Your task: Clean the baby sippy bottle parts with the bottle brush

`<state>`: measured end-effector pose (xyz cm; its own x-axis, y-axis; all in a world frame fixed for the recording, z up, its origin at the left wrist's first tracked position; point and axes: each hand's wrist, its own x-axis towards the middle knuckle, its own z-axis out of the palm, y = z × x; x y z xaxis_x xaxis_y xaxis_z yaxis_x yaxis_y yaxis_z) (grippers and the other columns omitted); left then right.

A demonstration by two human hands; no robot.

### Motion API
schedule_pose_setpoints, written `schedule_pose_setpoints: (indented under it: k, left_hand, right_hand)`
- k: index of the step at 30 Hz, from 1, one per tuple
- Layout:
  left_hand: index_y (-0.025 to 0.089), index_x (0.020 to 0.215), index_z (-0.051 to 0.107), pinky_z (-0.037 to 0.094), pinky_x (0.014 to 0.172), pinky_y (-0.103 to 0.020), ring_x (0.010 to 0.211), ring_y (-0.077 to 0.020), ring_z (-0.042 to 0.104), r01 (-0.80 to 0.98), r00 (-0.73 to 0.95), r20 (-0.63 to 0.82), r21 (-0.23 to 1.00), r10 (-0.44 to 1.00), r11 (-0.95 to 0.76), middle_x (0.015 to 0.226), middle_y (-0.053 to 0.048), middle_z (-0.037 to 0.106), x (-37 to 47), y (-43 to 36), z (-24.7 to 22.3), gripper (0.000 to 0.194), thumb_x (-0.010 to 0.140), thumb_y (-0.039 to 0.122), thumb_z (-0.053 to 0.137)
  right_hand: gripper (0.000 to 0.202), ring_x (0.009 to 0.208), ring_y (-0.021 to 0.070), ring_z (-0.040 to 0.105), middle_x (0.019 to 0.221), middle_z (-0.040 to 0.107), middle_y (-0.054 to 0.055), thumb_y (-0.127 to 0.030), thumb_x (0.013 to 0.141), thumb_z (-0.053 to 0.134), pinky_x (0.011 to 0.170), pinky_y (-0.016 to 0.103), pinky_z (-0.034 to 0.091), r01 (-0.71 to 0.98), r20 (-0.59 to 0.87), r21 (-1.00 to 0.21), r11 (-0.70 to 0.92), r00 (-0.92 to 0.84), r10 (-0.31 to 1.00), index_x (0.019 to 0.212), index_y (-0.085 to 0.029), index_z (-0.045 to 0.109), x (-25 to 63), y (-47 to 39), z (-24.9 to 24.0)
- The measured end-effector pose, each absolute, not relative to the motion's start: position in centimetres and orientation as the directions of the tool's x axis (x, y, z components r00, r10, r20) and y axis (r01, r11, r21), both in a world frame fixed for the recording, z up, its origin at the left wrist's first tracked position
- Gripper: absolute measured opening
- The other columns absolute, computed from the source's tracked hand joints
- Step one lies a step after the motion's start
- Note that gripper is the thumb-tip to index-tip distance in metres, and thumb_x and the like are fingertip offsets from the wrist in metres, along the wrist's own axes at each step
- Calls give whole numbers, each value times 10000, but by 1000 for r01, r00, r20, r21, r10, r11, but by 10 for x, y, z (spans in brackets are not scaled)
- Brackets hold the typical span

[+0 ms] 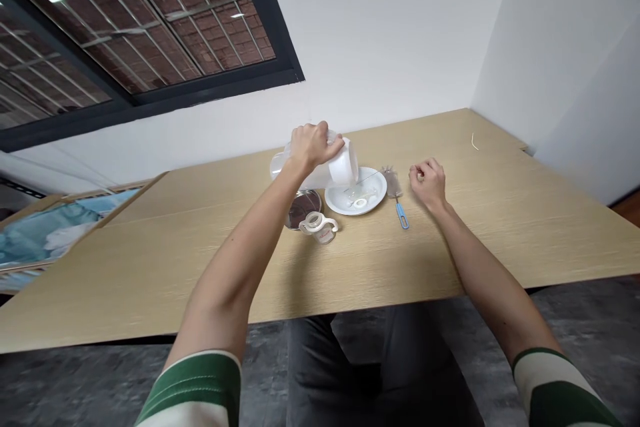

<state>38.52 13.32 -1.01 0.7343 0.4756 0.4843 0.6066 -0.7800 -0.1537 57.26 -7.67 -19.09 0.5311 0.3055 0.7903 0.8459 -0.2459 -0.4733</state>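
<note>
My left hand (311, 145) grips a translucent plastic pitcher (316, 177) from above. The pitcher is tilted on its side, with its white end (344, 163) over a white bowl (333, 201). In the bowl lie a small white ring (360, 203) and clear pieces that are hard to make out. My right hand (429, 181) rests on the table with its fingers curled in, right of the bowl; nothing shows in it. Between them lies a brush with a blue handle (402, 215).
A small two-handled bottle (323, 230) stands left of the bowl's front, beside a round dark dish (304, 205) partly behind my left forearm. A thin pale strip (475, 141) lies at the table's back right. Light blue cloth (55, 230) fills a crib at far left.
</note>
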Motion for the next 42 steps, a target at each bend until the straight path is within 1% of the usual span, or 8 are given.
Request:
schedule_pose_setpoints:
  k: [10,16,20,23,28,33,36,42]
  left_hand:
    - [120,957,692,360,691,-401,822,-370,635,646,732,438,-207,521,-734,849,-209,684,341,138,-1,551,889,569,379]
    - [135,910,693,368,693,-395,786,-342,624,596,775,408,-220,482,-772,787,-178,671,334,118,4,623,888,657,352]
    - [142,892,696,380,695,-398,762,-328,619,529,810,414,-208,416,-823,761,-161,663,347,105,1,649,875,694,355]
    - [154,929,690,390,703,-399,770,-322,623,481,824,428,-182,371,-858,765,-149,669,365,98,-3,636,880,699,365]
    - [157,1139,636,400,739,-397,833,-333,638,431,832,450,-156,324,-889,812,-144,687,395,90,-9,644,883,699,401]
    - [135,1243,577,393,787,-413,896,-360,642,450,824,445,-138,350,-882,879,-164,694,415,95,-8,639,898,648,414]
    - [131,1260,561,389,798,-420,911,-371,639,487,805,449,-124,389,-864,899,-176,696,413,109,-5,642,898,640,409]
    - [138,1253,563,389,793,-418,903,-374,641,575,761,458,-150,459,-804,895,-176,702,382,141,-2,656,879,654,403]
  right_hand:
    - [222,782,203,519,751,576,54,-270,911,472,758,354,371,819,740,-489,-300,571,355,699,-212,505,575,-77,-193]
    - [399,660,165,409,639,478,24,-346,963,432,706,335,298,791,710,-514,-332,609,353,595,-217,347,577,-78,-191]
    - [459,614,154,361,590,440,13,-368,975,434,686,340,274,786,700,-517,-338,616,362,558,-217,316,578,-78,-192]
    - [450,610,158,380,585,456,14,-346,965,450,694,345,291,798,712,-498,-338,599,365,548,-217,342,578,-77,-194]
    - [419,668,184,473,632,533,34,-345,978,464,750,370,348,855,741,-399,-331,513,433,580,-212,467,573,-78,-193]
    - [235,857,231,559,888,649,95,-318,980,493,808,385,379,887,754,-338,-315,456,473,846,-195,641,569,-79,-191]
    - [184,916,243,563,957,656,106,-263,972,485,821,383,388,890,759,-327,-317,448,473,945,-199,655,567,-79,-190]
    - [175,899,248,556,920,655,103,-259,955,497,821,392,393,892,767,-317,-322,441,467,900,-193,650,568,-77,-193]
